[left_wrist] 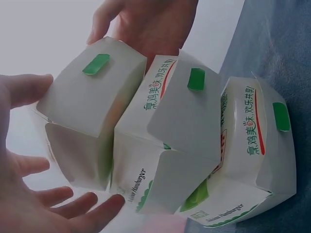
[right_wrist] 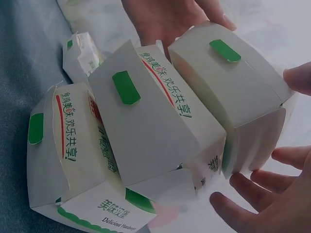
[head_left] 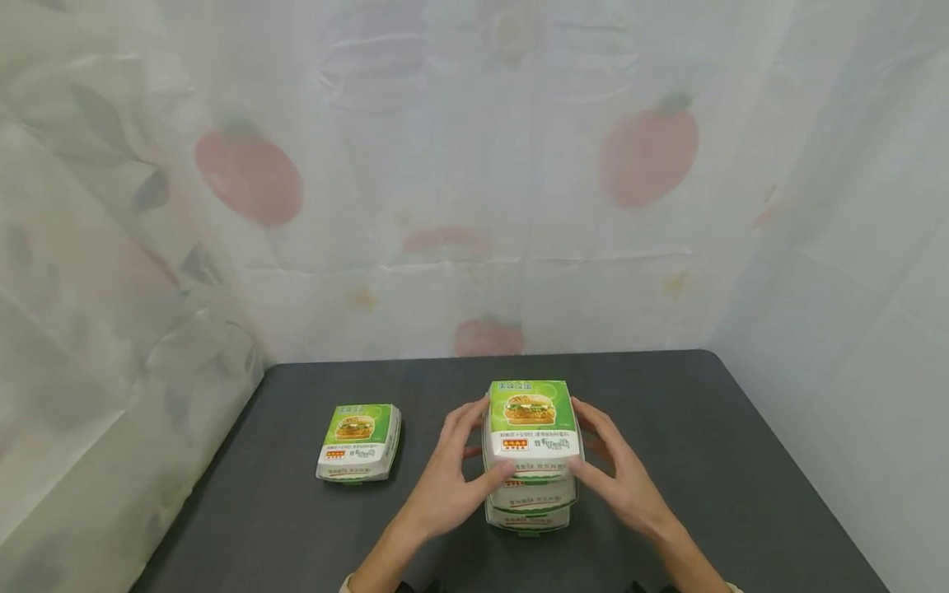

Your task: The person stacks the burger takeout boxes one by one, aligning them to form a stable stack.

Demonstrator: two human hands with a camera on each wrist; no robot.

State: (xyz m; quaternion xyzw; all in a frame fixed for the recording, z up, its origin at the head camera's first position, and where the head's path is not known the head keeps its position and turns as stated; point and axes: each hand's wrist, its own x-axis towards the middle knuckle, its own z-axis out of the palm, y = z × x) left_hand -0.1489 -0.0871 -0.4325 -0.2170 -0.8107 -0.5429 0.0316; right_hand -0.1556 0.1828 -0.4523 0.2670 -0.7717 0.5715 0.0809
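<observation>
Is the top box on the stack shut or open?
Shut. The top box has its lid flat, and in the right wrist view its green tab is tucked into the front. Both hands flank it.

Stack: three white-and-green burger boxes (head_left: 530, 461) piled upright on the dark desk (head_left: 704, 461), near its front middle.
Top box (head_left: 530, 418): closed, burger picture on the green lid, green tab at the front.
Lower boxes: closed, slightly offset.

Left hand (head_left: 448, 478) & right hand (head_left: 621, 473): both fwd, fingers straight, palms facing inward.
</observation>
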